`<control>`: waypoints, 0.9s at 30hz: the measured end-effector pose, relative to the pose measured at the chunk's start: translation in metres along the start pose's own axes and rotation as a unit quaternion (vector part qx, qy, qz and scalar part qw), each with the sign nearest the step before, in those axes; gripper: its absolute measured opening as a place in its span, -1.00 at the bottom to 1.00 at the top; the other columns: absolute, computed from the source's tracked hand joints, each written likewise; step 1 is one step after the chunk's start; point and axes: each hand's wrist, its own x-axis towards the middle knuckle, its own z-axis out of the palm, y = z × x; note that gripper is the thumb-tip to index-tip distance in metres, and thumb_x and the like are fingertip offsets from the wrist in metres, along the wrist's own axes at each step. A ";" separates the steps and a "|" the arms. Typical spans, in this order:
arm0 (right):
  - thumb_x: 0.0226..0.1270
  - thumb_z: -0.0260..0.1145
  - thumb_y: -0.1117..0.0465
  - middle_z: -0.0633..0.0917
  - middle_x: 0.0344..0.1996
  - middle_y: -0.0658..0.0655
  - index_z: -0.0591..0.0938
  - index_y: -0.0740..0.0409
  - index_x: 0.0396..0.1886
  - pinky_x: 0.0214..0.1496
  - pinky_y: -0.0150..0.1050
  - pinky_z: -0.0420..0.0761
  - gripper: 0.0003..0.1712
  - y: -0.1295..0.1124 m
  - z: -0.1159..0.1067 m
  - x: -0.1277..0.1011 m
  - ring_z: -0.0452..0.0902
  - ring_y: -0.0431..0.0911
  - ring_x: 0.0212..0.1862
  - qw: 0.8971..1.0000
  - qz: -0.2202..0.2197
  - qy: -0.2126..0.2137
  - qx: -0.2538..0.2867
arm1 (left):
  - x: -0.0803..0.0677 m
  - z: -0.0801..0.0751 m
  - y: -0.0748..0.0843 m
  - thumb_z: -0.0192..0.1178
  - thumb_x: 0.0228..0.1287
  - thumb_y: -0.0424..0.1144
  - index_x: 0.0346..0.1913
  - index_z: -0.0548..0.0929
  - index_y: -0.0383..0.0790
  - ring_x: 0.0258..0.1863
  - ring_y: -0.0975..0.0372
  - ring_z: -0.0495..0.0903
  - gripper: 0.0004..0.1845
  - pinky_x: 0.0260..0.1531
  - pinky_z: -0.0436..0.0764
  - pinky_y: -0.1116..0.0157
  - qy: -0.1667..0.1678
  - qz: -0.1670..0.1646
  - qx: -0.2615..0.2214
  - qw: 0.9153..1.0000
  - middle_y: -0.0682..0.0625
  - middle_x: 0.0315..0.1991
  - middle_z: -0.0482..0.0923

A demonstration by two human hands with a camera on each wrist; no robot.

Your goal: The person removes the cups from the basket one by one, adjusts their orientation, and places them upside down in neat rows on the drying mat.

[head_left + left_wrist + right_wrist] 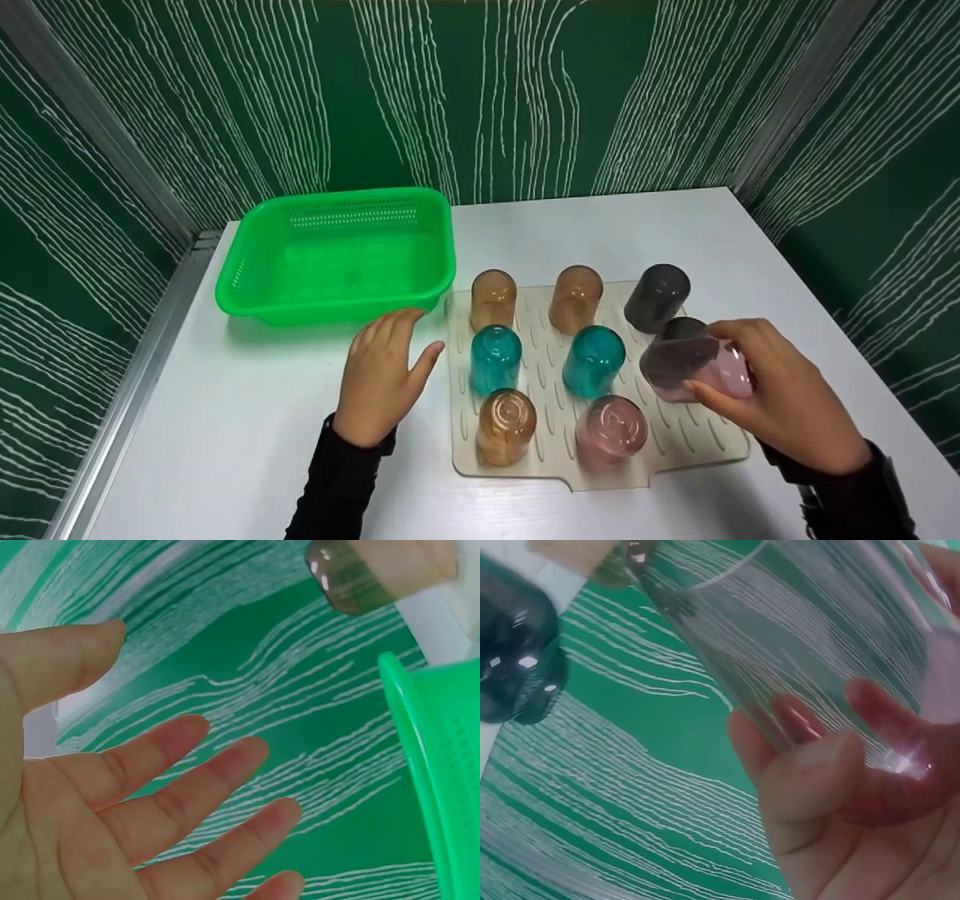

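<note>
From the head view, the right hand [780, 397] grips a pink cup [697, 367] tilted above the mat's [675, 442] right edge, while the left hand [379, 371] rests open beside the basket [337, 255]. The left wrist view shows straight, spread fingers [180, 787]. In the right wrist view, fingers [810, 787] curl round the cup [817, 645].

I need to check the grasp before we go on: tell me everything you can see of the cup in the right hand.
The pink cup is clear, pink-tinted and looks like plastic. It is lifted and tipped on its side above the right edge of the beige mat, open mouth toward the left. The right hand grips it, thumb beneath, fingers over the top. A grey cup sits just behind it; whether they touch I cannot tell.
</note>
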 end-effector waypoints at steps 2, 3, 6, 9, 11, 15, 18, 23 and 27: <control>-0.28 0.51 -0.02 0.47 -0.15 -0.06 0.47 0.10 -0.02 -0.27 -0.53 0.25 -0.27 0.003 0.001 -0.004 0.30 -0.26 -0.23 1.000 0.007 -0.013 -0.007 | 0.000 -0.001 -0.001 0.09 0.18 0.04 0.04 0.48 -0.25 0.03 0.09 0.42 -0.51 0.03 0.33 0.11 0.000 -0.003 0.002 1.000 -0.07 -0.02 0.50; -0.28 0.51 -0.03 0.47 -0.16 -0.07 0.47 0.09 -0.03 -0.22 -0.54 0.26 -0.27 0.004 0.001 -0.006 0.32 -0.26 -0.21 1.000 0.012 -0.020 -0.009 | 0.000 -0.001 -0.001 0.09 0.18 0.04 0.04 0.48 -0.25 0.03 0.09 0.42 -0.51 0.03 0.33 0.11 0.000 -0.004 0.005 1.000 -0.07 -0.02 0.49; -0.28 0.50 -0.04 0.47 -0.19 -0.10 0.47 0.07 -0.05 -0.18 -0.52 0.29 -0.29 0.007 0.004 -0.011 0.36 -0.24 -0.19 0.999 0.017 -0.033 -0.020 | 0.001 -0.002 -0.001 0.08 0.19 0.05 0.04 0.47 -0.26 0.03 0.10 0.41 -0.51 0.03 0.33 0.11 0.001 -0.005 0.006 1.000 -0.07 -0.02 0.50; -0.29 0.50 -0.03 0.47 -0.24 -0.11 0.48 0.07 -0.07 -0.23 -0.41 0.34 -0.30 0.011 0.008 -0.016 0.37 -0.25 -0.22 0.999 0.016 -0.037 -0.034 | 0.001 -0.002 -0.001 0.07 0.19 0.06 0.04 0.48 -0.25 0.03 0.10 0.41 -0.50 0.03 0.32 0.11 -0.002 -0.007 0.008 1.000 -0.07 -0.03 0.50; -0.30 0.50 -0.03 0.47 -0.27 -0.09 0.48 0.06 -0.09 -0.27 -0.33 0.39 -0.32 0.014 0.012 -0.018 0.37 -0.25 -0.25 0.998 0.016 -0.040 -0.046 | 0.001 -0.002 -0.002 0.06 0.19 0.07 0.03 0.48 -0.25 0.04 0.10 0.41 -0.50 0.04 0.32 0.11 -0.003 -0.009 0.007 1.000 -0.07 -0.03 0.50; -0.27 0.47 -0.07 0.47 -0.33 -0.01 0.46 0.08 -0.09 -0.36 -0.18 0.46 -0.32 0.020 0.023 -0.022 0.38 -0.18 -0.32 0.995 0.025 -0.069 -0.067 | -0.001 -0.002 -0.003 0.05 0.20 0.08 0.03 0.48 -0.25 0.03 0.09 0.41 -0.50 0.04 0.32 0.10 -0.003 -0.015 0.009 1.000 -0.07 -0.03 0.50; -0.22 0.45 -0.11 0.46 -0.34 0.09 0.43 0.11 -0.08 -0.39 -0.11 0.47 -0.30 0.024 0.030 -0.025 0.40 -0.09 -0.35 0.991 0.032 -0.102 -0.078 | -0.001 -0.002 -0.003 0.04 0.20 0.08 0.03 0.49 -0.24 0.03 0.08 0.41 -0.50 0.04 0.31 0.09 -0.005 -0.017 0.009 1.000 -0.06 -0.04 0.50; -0.16 0.42 -0.09 0.44 -0.39 0.13 0.40 0.14 -0.11 -0.44 -0.12 0.42 -0.34 0.028 0.040 -0.030 0.38 -0.04 -0.40 0.986 0.036 -0.133 -0.090 | -0.002 -0.001 -0.002 0.05 0.20 0.07 0.03 0.49 -0.24 0.03 0.09 0.42 -0.51 0.04 0.31 0.10 -0.008 -0.017 0.010 1.000 -0.06 -0.04 0.51; -0.18 0.42 -0.08 0.41 -0.43 0.11 0.40 0.13 -0.14 -0.47 -0.15 0.39 -0.36 0.031 0.046 -0.033 0.36 -0.05 -0.44 0.983 0.034 -0.148 -0.103 | -0.002 -0.001 -0.002 0.05 0.20 0.07 0.02 0.50 -0.24 0.02 0.09 0.42 -0.52 0.04 0.32 0.10 -0.011 -0.015 0.012 1.000 -0.06 -0.05 0.51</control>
